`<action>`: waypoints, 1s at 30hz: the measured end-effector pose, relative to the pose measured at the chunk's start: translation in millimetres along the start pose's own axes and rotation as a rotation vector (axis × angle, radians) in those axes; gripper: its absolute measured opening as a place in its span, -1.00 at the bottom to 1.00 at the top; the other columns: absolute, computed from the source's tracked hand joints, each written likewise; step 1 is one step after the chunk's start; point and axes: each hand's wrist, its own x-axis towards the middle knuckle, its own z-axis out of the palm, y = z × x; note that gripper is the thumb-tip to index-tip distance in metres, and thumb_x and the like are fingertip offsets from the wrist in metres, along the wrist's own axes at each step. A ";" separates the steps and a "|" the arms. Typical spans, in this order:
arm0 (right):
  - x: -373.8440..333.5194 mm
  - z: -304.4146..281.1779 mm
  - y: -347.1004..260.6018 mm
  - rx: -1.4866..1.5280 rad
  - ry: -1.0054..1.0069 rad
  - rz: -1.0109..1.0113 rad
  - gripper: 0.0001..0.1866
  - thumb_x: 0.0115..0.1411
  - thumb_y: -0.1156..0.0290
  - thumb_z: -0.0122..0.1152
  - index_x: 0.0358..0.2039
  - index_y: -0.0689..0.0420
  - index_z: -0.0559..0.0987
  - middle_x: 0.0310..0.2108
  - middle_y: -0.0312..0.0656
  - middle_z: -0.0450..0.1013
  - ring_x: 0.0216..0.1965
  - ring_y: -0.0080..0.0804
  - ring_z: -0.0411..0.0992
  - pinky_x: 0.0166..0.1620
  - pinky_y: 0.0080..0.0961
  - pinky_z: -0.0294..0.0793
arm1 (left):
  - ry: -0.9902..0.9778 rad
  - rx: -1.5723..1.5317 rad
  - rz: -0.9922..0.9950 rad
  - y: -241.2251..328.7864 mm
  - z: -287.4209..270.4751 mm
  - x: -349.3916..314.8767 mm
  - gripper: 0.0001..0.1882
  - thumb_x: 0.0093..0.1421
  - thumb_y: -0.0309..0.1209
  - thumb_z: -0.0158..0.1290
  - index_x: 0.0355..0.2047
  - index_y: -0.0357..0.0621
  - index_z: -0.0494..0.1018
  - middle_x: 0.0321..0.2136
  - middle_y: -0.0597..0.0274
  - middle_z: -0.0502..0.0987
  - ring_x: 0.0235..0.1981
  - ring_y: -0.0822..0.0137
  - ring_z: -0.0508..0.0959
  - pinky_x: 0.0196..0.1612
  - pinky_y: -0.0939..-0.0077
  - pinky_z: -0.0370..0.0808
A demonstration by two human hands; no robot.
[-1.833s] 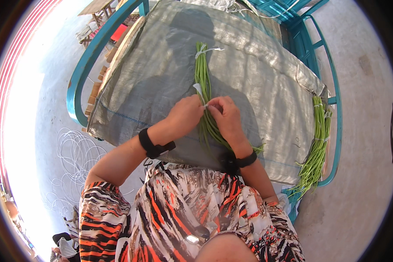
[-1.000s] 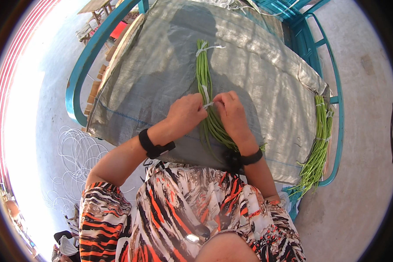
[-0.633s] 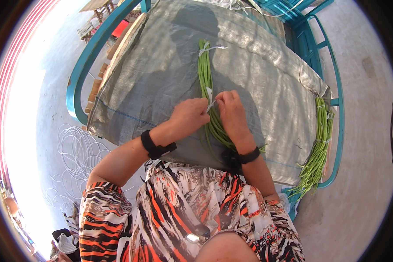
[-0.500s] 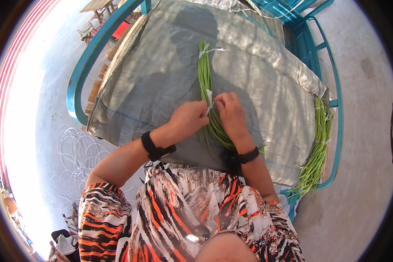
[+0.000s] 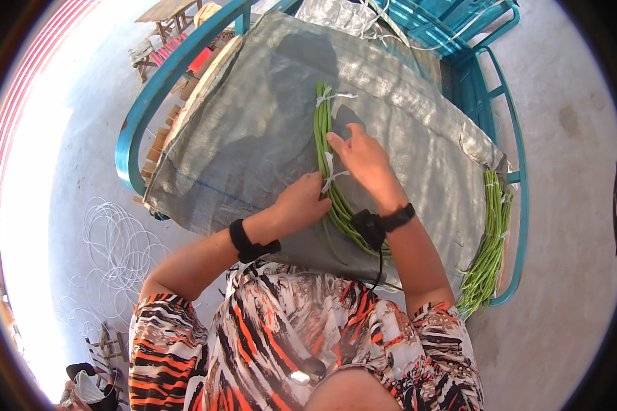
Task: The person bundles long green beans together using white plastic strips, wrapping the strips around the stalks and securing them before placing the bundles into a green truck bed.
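A bundle of long green yardlong beans point(image 5: 322, 130) lies lengthwise on a grey woven sheet, its lower end curving to the right. One white strip tie point(image 5: 334, 96) is knotted near its top; another white tie point(image 5: 329, 168) goes round its middle. My left hand point(image 5: 300, 203) is closed at the left side of the bundle, thumb and fingers gripping the beans just by the middle tie. Higher up on the right, my right hand point(image 5: 362, 157) is open, thumb and forefinger apart, its thumb tip beside the stalks between the two ties.
The grey sheet point(image 5: 253, 89) covers a bench with teal metal arms point(image 5: 134, 123). More bundled beans point(image 5: 487, 246) lie at its right edge. Coiled white strips point(image 5: 120, 246) sit on the floor at left. White strips point(image 5: 384, 20) lie at the bench's back.
My right hand has let go of the middle tie and moved up along the bundle, its fingers opening. My left hand stays near the tie, slightly lower in view.
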 end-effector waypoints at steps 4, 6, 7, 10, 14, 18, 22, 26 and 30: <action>30.8 31.6 0.2 -0.160 -0.138 0.119 -0.35 0.04 -0.07 0.15 -0.17 0.35 0.43 -0.41 0.02 0.46 -0.33 -0.04 0.45 -0.21 -0.20 0.38 | 0.047 0.092 -0.058 16.9 10.5 -11.9 -0.40 0.05 -0.34 0.05 0.05 -0.40 0.14 -0.18 -0.25 0.34 -0.16 -0.12 0.42 -0.13 0.20 0.39; 40.7 41.4 24.9 -0.098 -0.119 0.107 -0.42 0.03 0.00 0.18 -0.21 0.32 0.44 -0.46 -0.06 0.47 -0.39 -0.15 0.46 -0.29 -0.28 0.41 | 0.034 0.027 0.020 14.1 13.5 -11.4 -0.43 0.06 -0.33 0.04 0.02 -0.41 0.17 -0.19 -0.20 0.35 -0.19 -0.09 0.43 -0.13 0.25 0.40; 44.9 43.0 40.0 0.124 -0.145 0.090 -0.47 0.04 0.04 0.17 -0.22 0.30 0.45 -0.47 -0.13 0.46 -0.42 -0.26 0.45 -0.36 -0.37 0.41 | 0.043 0.025 0.023 9.8 12.6 -10.7 -0.43 0.06 -0.33 0.04 0.02 -0.41 0.17 -0.19 -0.20 0.35 -0.19 -0.09 0.43 -0.13 0.25 0.40; 38.8 37.8 24.3 0.611 -0.288 0.174 -0.62 0.10 0.17 0.16 -0.25 0.25 0.45 -0.49 -0.31 0.43 -0.51 -0.59 0.38 -0.53 -0.63 0.33 | 0.239 -0.064 0.069 -2.7 -0.6 -15.4 -0.46 0.11 -0.34 0.02 0.02 -0.42 0.19 -0.19 -0.12 0.39 -0.19 0.05 0.46 -0.13 0.33 0.41; 33.9 41.9 32.1 0.794 -0.300 0.238 -0.61 0.15 0.19 0.14 -0.22 0.29 0.45 -0.48 -0.26 0.44 -0.52 -0.55 0.38 -0.47 -0.56 0.36 | 0.221 -0.372 -0.133 10.2 -14.7 -1.4 -0.49 0.15 -0.36 -0.03 0.05 -0.43 0.20 -0.20 -0.01 0.44 -0.17 0.25 0.46 -0.14 0.41 0.41; 37.9 47.9 41.7 0.469 -0.307 0.114 -0.49 0.10 0.10 0.18 -0.17 0.35 0.42 -0.37 -0.05 0.48 -0.41 -0.30 0.48 -0.31 -0.40 0.45 | 0.170 -0.445 -0.222 7.7 -10.2 15.1 -0.49 0.14 -0.42 -0.08 0.08 -0.44 0.18 -0.16 -0.01 0.42 -0.16 0.28 0.46 -0.14 0.44 0.42; 32.1 44.7 26.7 0.242 -0.136 0.111 -0.46 0.08 0.09 0.19 -0.16 0.35 0.40 -0.31 0.10 0.48 -0.27 -0.12 0.49 -0.22 -0.32 0.44 | 0.129 -0.802 -0.342 11.1 -8.6 17.8 -0.47 0.14 -0.46 -0.11 0.11 -0.44 0.12 -0.08 -0.04 0.37 -0.13 0.24 0.45 -0.10 0.45 0.42; 13.4 40.8 0.1 0.134 -0.133 0.055 -0.50 0.08 0.21 0.17 -0.12 0.36 0.37 -0.26 0.14 0.46 -0.20 -0.04 0.46 -0.17 -0.29 0.42 | 0.225 -0.970 -0.316 0.1 0.2 14.0 -0.43 0.16 -0.45 -0.12 0.16 -0.42 0.04 -0.03 -0.02 0.33 -0.09 0.20 0.42 -0.05 0.43 0.40; 18.9 36.2 22.2 0.821 -0.270 0.237 -0.58 0.07 0.32 0.15 -0.12 0.32 0.39 -0.32 -0.12 0.46 -0.34 -0.30 0.46 -0.26 -0.39 0.44 | 0.233 -0.843 -0.316 10.6 -4.6 4.7 -0.44 0.23 -0.30 -0.10 0.15 -0.39 0.08 -0.01 -0.02 0.35 -0.05 0.17 0.41 0.01 0.41 0.36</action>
